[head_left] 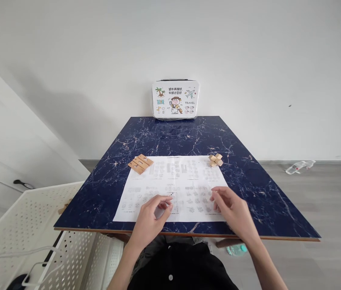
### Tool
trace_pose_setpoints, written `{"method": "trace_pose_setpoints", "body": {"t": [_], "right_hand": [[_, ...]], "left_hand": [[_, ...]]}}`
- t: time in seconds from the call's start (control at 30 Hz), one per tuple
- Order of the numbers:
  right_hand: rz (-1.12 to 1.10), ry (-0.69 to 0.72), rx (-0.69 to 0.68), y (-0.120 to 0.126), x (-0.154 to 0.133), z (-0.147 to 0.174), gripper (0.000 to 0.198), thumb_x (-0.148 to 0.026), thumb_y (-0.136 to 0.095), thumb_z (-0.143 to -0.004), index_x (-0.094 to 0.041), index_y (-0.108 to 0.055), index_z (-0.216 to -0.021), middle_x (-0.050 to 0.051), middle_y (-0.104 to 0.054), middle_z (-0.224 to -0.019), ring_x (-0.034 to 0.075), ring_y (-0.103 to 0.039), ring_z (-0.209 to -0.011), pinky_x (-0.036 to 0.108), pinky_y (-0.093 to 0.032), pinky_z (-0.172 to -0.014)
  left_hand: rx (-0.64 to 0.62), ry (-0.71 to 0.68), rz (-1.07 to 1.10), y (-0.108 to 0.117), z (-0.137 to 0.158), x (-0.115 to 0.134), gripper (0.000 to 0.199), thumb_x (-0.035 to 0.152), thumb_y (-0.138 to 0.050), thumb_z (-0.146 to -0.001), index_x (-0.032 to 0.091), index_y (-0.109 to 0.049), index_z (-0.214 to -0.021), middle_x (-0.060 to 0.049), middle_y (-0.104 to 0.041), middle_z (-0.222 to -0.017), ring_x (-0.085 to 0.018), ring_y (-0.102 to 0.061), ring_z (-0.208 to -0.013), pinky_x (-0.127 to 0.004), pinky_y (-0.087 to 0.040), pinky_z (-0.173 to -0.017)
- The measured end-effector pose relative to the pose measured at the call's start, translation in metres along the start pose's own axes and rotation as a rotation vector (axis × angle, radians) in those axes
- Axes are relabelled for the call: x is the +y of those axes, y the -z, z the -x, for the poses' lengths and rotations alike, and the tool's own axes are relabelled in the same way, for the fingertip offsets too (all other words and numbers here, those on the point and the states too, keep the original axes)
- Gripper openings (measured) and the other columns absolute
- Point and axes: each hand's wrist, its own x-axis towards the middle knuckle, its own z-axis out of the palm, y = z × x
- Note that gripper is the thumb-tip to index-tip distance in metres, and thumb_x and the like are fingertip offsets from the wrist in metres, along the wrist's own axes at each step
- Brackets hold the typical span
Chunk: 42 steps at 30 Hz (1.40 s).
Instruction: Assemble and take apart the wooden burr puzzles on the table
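Observation:
A white instruction sheet (175, 193) with rows of small printed diagrams lies on the dark blue marbled table (182, 139). Over its lower middle rests my left hand (154, 215), fingers loosely curled, thumb apart from the index finger, nothing held. At the sheet's lower right is my right hand (231, 207), its fingers bent and apart with no object in them. Flat wooden puzzle pieces (140, 164) with cut-out notches lie side by side on the sheet's upper left corner. An assembled wooden burr puzzle (215, 160) sits on the upper right corner, beyond my right hand.
A white cartoon-printed case (175, 100) stands at the table's far edge against the wall. To the left is a white perforated rack (28, 217) with a cable. Clear plastic packaging (300, 166) and a bottle (237, 249) lie on the floor at the right.

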Motion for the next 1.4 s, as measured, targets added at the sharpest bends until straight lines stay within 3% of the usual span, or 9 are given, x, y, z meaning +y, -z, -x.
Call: {"method": "trace_pose_setpoints", "body": {"t": [0.13, 0.5, 0.7, 0.8, 0.93, 1.03, 1.1, 1.27, 1.4], "right_hand": [[0.056, 0.028, -0.011, -0.011, -0.004, 0.018, 0.037, -0.056, -0.051, -0.103, -0.022, -0.068, -0.101, 0.005, -0.073, -0.079, 0.021, -0.066, -0.065, 0.031, -0.051, -0.066], [0.109, 0.075, -0.022, -0.011, -0.001, 0.018, 0.038, -0.055, -0.048, -0.104, -0.023, -0.068, -0.101, 0.006, -0.074, -0.081, 0.021, -0.066, -0.067, 0.030, -0.050, -0.062], [0.102, 0.075, -0.019, -0.012, -0.001, 0.018, 0.038, -0.055, -0.047, -0.104, -0.024, -0.067, -0.101, 0.006, -0.073, -0.083, 0.022, -0.066, -0.068, 0.030, -0.051, -0.064], [0.097, 0.076, -0.027, -0.012, -0.001, 0.018, 0.038, -0.055, -0.047, -0.104, -0.024, -0.067, -0.101, 0.006, -0.073, -0.083, 0.022, -0.066, -0.068, 0.031, -0.050, -0.063], [0.095, 0.084, -0.021, -0.012, 0.001, 0.017, 0.037, -0.055, -0.047, -0.104, -0.023, -0.067, -0.100, 0.007, -0.074, -0.083, 0.022, -0.065, -0.067, 0.031, -0.051, -0.063], [0.097, 0.085, -0.019, -0.013, 0.002, 0.017, 0.037, -0.054, -0.047, -0.103, -0.024, -0.068, -0.100, 0.006, -0.074, -0.083, 0.022, -0.065, -0.066, 0.030, -0.050, -0.062], [0.097, 0.084, -0.019, -0.013, 0.001, 0.017, 0.037, -0.055, -0.047, -0.104, -0.024, -0.067, -0.099, 0.006, -0.073, -0.082, 0.022, -0.064, -0.066, 0.030, -0.049, -0.062], [0.099, 0.097, -0.025, -0.012, -0.002, 0.018, 0.039, -0.055, -0.046, -0.104, -0.024, -0.067, -0.098, 0.006, -0.073, -0.081, 0.022, -0.064, -0.065, 0.030, -0.049, -0.060], [0.103, 0.103, -0.019, -0.012, -0.001, 0.017, 0.039, -0.056, -0.046, -0.104, -0.024, -0.068, -0.098, 0.006, -0.074, -0.082, 0.022, -0.065, -0.065, 0.030, -0.050, -0.060]], "left_hand": [[0.002, -0.009, -0.012, 0.000, 0.000, 0.001, 0.027, 0.045, -0.057, -0.104, 0.028, -0.070, -0.121, -0.005, -0.075, -0.106, -0.022, -0.072, -0.095, -0.034, -0.061, -0.083], [0.028, 0.000, -0.026, 0.000, 0.001, 0.000, 0.026, 0.044, -0.056, -0.104, 0.027, -0.070, -0.117, -0.005, -0.074, -0.106, -0.022, -0.070, -0.096, -0.036, -0.059, -0.085], [0.115, -0.040, -0.141, 0.000, -0.002, -0.005, 0.025, 0.041, -0.056, -0.104, 0.028, -0.065, -0.123, -0.008, -0.064, -0.132, -0.028, -0.060, -0.127, -0.045, -0.052, -0.108], [0.190, -0.041, -0.269, 0.002, -0.009, -0.020, 0.037, 0.042, -0.058, -0.101, 0.027, -0.056, -0.135, -0.012, -0.053, -0.145, -0.033, -0.048, -0.140, -0.053, -0.043, -0.116], [0.291, -0.003, -0.470, 0.009, -0.030, -0.050, 0.071, 0.053, -0.064, -0.094, 0.019, -0.038, -0.150, -0.022, -0.038, -0.156, -0.043, -0.034, -0.148, -0.066, -0.031, -0.120], [0.325, 0.084, -0.556, 0.018, -0.055, -0.068, 0.101, 0.064, -0.067, -0.087, 0.014, -0.019, -0.160, -0.029, -0.020, -0.165, -0.050, -0.019, -0.155, -0.070, -0.025, -0.120], [0.331, 0.137, -0.601, 0.026, -0.074, -0.075, 0.111, 0.069, -0.066, -0.084, 0.008, -0.015, -0.161, -0.032, -0.014, -0.167, -0.053, -0.013, -0.156, -0.069, -0.023, -0.121], [0.338, 0.178, -0.742, 0.043, -0.119, -0.081, 0.110, 0.076, -0.061, -0.084, 0.007, -0.024, -0.162, -0.032, -0.017, -0.168, -0.052, -0.017, -0.155, -0.065, -0.019, -0.123], [0.265, 0.209, -0.786, 0.048, -0.144, -0.087, 0.093, 0.075, -0.050, -0.091, 0.018, -0.034, -0.162, -0.022, -0.025, -0.171, -0.049, -0.022, -0.156, -0.064, -0.015, -0.125]]}}
